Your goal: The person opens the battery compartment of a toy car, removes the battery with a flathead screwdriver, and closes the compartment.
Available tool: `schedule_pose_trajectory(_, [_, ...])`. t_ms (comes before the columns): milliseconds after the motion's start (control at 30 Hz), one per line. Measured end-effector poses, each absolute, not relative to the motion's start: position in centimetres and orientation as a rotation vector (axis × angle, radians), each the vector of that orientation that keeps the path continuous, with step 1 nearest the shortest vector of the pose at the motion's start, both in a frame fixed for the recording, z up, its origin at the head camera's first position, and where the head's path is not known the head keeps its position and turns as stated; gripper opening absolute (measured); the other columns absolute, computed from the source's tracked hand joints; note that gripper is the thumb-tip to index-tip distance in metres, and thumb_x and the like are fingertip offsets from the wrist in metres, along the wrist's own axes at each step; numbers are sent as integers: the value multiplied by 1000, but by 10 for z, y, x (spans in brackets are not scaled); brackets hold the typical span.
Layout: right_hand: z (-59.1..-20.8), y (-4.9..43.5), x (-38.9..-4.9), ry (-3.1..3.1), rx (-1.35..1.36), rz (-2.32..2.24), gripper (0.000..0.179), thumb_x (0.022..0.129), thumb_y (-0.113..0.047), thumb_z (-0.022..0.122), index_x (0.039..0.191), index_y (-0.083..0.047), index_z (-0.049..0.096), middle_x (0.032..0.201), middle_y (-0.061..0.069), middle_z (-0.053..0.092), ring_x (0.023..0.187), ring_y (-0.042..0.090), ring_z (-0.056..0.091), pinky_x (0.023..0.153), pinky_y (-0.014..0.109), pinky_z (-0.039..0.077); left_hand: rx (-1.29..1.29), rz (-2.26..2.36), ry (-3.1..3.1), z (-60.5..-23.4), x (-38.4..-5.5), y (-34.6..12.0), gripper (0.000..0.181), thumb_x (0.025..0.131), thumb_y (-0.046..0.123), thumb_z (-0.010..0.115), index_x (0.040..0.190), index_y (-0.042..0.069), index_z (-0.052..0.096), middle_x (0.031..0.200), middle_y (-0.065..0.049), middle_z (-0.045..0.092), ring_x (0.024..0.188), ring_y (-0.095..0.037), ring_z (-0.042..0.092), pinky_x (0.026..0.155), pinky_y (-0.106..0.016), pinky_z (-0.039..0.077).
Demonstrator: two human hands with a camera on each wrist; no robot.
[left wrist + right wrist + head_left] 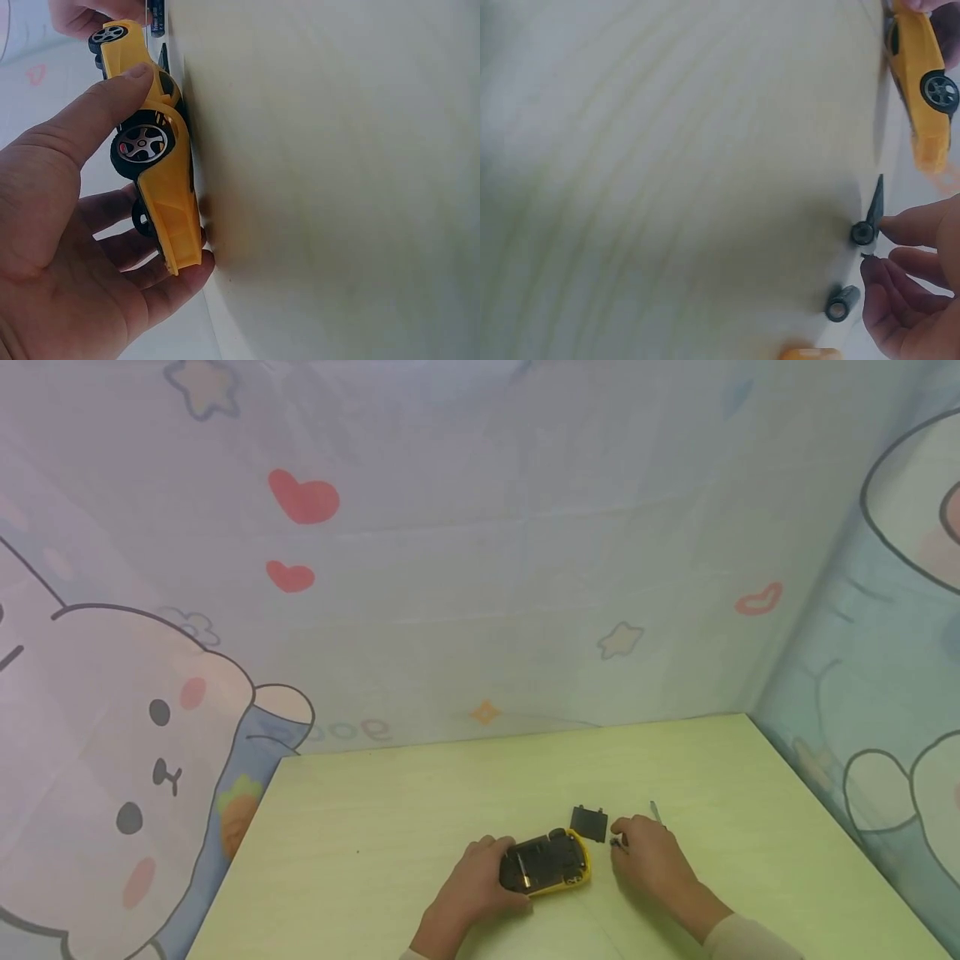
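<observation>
A yellow toy car (546, 863) lies upside down on the table, its black underside facing up. My left hand (477, 883) grips its end, thumb along the near side in the left wrist view (90, 202). A battery (523, 871) with a gold-coloured end shows in the car's underside. To the right, my right hand (654, 858) pinches a small dark battery (862, 233) between thumb and finger, low at the table. A second battery (842, 304) lies beside those fingers. Past the car's end lies a black battery cover (589, 824).
A thin metal shaft (655, 811), perhaps a screwdriver's, sticks out behind the right hand. An orange object (810, 354) is cut off at the right wrist view's lower edge. The pale table (360, 827) meets a printed cloth backdrop (480, 568) at its back and sides.
</observation>
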State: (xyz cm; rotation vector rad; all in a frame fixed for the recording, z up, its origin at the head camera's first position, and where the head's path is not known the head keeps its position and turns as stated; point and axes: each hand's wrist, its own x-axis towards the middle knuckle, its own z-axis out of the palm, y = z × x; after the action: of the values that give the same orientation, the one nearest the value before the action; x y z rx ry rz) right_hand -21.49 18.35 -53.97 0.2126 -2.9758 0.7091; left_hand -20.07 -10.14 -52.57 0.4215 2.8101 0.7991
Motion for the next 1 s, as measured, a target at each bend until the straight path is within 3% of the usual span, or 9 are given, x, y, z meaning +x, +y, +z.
schedule_pose_trajectory(200, [-533,180,-212,-2954,184,769,22,88,-13,73,110,-8,75,86,-1,74,71,14,68,60,34,54,426,798,2811,-526,-202,-102,88,64,38,95,139,9,60,112,-3,62,101,-20,52,92,-44,52])
schedule_pose_trajectory(433, [-518,162,-205,-2857,233,931,26,94,-13,68,120,-10,71,84,-5,72,53,3,51,48,24,41,455,791,2816,-530,-202,-104,90,63,41,94,141,11,59,116,-4,63,103,-20,53,94,-44,52])
schedule_pose_trajectory(700, [-513,131,-201,-2760,441,1187,28,94,-16,73,121,-11,68,83,-12,68,62,-1,54,57,22,48,468,775,2820,-530,-206,-105,91,65,43,94,142,12,58,115,-2,63,101,-17,51,90,-40,52])
schedule_pose_trajectory(1000, [-517,107,-199,-2802,565,1159,28,92,-22,77,117,-14,69,81,-16,68,68,-3,56,62,21,48,437,767,2797,-528,-203,-104,91,67,43,94,143,10,57,118,-3,62,104,-19,53,94,-44,52])
